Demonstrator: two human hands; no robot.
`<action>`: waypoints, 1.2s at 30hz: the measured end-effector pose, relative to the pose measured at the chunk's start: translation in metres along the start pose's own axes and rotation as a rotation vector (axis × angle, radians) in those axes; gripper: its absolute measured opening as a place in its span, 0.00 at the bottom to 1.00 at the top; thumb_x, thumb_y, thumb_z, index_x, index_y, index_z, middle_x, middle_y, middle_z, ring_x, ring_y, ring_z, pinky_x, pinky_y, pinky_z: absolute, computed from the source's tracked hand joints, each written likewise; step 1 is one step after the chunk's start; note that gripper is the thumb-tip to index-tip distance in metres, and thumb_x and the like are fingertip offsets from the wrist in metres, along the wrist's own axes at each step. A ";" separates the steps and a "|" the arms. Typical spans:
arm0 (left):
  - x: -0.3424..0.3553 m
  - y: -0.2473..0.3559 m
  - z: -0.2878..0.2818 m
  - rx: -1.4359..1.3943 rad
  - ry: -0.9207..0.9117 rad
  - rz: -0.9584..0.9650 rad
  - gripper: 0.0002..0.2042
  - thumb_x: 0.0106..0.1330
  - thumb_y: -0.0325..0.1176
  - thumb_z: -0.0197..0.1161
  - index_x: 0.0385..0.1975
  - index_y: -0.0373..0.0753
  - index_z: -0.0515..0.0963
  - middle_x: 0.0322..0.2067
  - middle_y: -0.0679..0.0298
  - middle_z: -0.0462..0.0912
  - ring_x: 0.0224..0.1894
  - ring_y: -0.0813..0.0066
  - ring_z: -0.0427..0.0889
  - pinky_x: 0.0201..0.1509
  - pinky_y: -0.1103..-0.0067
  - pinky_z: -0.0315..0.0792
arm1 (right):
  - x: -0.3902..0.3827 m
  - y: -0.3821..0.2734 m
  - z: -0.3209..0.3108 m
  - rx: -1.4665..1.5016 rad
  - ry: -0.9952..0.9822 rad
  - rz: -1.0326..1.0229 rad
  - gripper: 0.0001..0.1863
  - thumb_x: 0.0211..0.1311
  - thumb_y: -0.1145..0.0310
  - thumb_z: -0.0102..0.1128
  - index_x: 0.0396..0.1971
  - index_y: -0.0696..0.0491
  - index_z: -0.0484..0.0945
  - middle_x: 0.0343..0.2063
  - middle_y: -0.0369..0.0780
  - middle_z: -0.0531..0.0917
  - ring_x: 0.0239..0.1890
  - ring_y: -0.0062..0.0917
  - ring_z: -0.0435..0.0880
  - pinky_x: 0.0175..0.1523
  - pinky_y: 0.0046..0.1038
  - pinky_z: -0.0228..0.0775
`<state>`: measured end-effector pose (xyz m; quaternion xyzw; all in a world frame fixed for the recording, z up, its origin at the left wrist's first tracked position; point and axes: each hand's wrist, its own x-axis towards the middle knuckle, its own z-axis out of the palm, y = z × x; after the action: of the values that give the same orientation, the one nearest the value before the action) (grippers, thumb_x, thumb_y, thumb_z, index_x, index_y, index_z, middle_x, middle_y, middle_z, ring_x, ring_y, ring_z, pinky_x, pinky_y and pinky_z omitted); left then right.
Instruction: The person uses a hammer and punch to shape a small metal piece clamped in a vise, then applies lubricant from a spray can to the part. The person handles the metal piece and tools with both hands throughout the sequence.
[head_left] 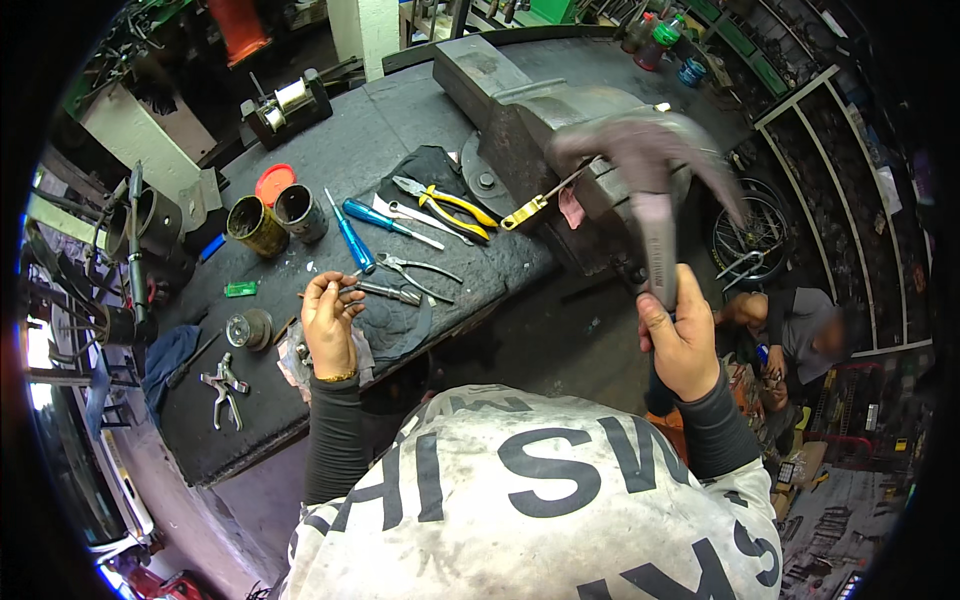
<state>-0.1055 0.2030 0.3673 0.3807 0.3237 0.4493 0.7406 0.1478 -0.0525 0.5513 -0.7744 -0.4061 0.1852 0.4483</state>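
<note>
My right hand (680, 340) grips the handle of a steel claw hammer (657, 240), raised over the bench vise (520, 110) with its head motion-blurred. A thin metal piece with a yellow fitting (525, 212) projects from the jaws beside a pink rag (570, 208). My left hand (330, 320) has curled fingers round something I cannot make out, beside a fluted metal tool (395, 292). Nearby lie blue-handled screwdrivers (352, 235), yellow-handled pliers (450, 205), a wrench and metal pliers (415, 275).
Two cans (255, 225), a red lid (275, 183) and locking pliers (225, 390) are on the dark bench (360, 130). Another person (800, 340) crouches at the right below, near a wheel (750, 230) and shelving (850, 200). Bottles (655, 45) stand at the back.
</note>
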 end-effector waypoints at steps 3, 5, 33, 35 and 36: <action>0.001 0.000 0.002 0.001 -0.012 -0.008 0.08 0.70 0.31 0.49 0.44 0.37 0.70 0.38 0.60 0.79 0.35 0.76 0.79 0.38 0.80 0.72 | -0.004 0.017 0.009 -0.208 0.067 -0.198 0.13 0.64 0.68 0.57 0.39 0.59 0.66 0.16 0.42 0.75 0.16 0.31 0.76 0.22 0.29 0.66; 0.001 -0.001 0.001 -0.001 -0.009 -0.010 0.08 0.70 0.31 0.49 0.44 0.37 0.70 0.38 0.60 0.79 0.35 0.76 0.79 0.39 0.80 0.73 | -0.004 0.022 0.010 -0.577 -0.154 -0.214 0.16 0.59 0.68 0.60 0.40 0.60 0.65 0.21 0.52 0.77 0.24 0.49 0.78 0.27 0.41 0.70; 0.004 0.000 -0.005 0.016 -0.014 -0.004 0.08 0.71 0.32 0.48 0.45 0.37 0.69 0.39 0.59 0.79 0.36 0.74 0.80 0.39 0.80 0.72 | -0.020 0.039 0.041 -0.712 -0.267 -0.395 0.12 0.53 0.67 0.62 0.34 0.54 0.70 0.19 0.40 0.76 0.20 0.34 0.79 0.24 0.33 0.71; 0.005 0.000 -0.006 0.021 -0.017 -0.003 0.08 0.71 0.32 0.48 0.45 0.37 0.69 0.39 0.59 0.79 0.36 0.74 0.80 0.39 0.80 0.73 | -0.026 0.047 0.046 -0.706 -0.316 -0.400 0.12 0.53 0.67 0.63 0.34 0.53 0.71 0.19 0.40 0.76 0.20 0.34 0.79 0.24 0.33 0.72; 0.004 0.001 -0.006 0.026 -0.015 -0.002 0.08 0.71 0.32 0.48 0.45 0.37 0.69 0.39 0.59 0.79 0.36 0.74 0.80 0.39 0.80 0.73 | -0.028 0.051 0.047 -0.707 -0.345 -0.393 0.12 0.53 0.66 0.62 0.34 0.53 0.71 0.19 0.40 0.76 0.20 0.34 0.79 0.24 0.33 0.71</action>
<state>-0.1094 0.2086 0.3643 0.3933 0.3243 0.4414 0.7385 0.1244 -0.0627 0.4811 -0.7460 -0.6531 0.0728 0.1081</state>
